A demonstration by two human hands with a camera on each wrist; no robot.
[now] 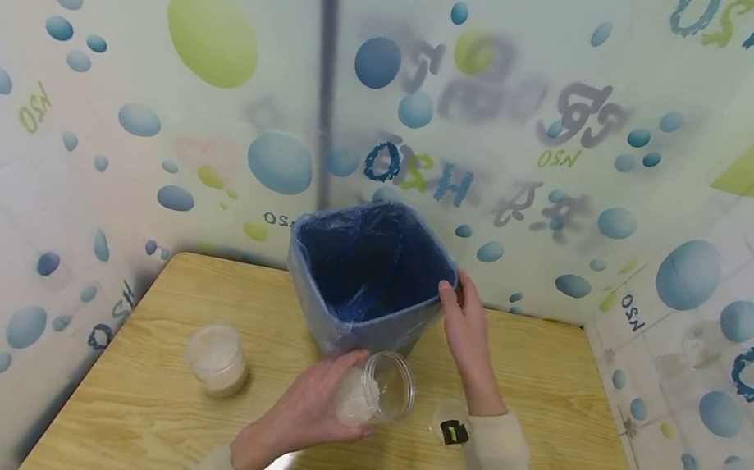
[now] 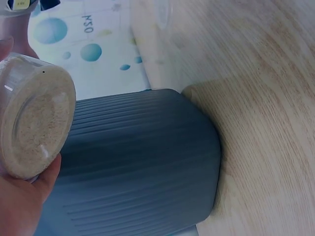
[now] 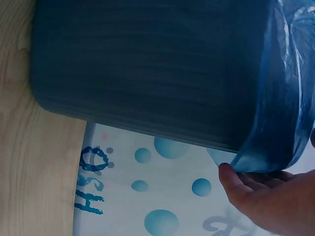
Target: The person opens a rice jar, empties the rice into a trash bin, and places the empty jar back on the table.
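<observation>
My left hand [image 1: 312, 399] grips a clear jar [image 1: 396, 386] tipped on its side, its open mouth facing right. Pale, grainy contents [image 1: 358, 400] lie inside; in the left wrist view the jar's base [image 2: 39, 123] faces the camera. Just behind the jar stands a blue-grey trash bin [image 2: 142, 157], tilted in the head view, lined with a blue plastic bag [image 1: 373, 255]. With thumb and fingers, my right hand [image 1: 468, 338] holds the bin's right rim over the folded bag edge [image 3: 275, 147]. The bin's floor is hidden by the bag.
A second clear jar [image 1: 217, 360] with pale contents stands on the wooden table [image 1: 130, 410] at left. Near my right wrist lies a clear round disc [image 1: 444, 414], possibly a lid. A patterned curtain [image 1: 527, 235] hangs close behind the table.
</observation>
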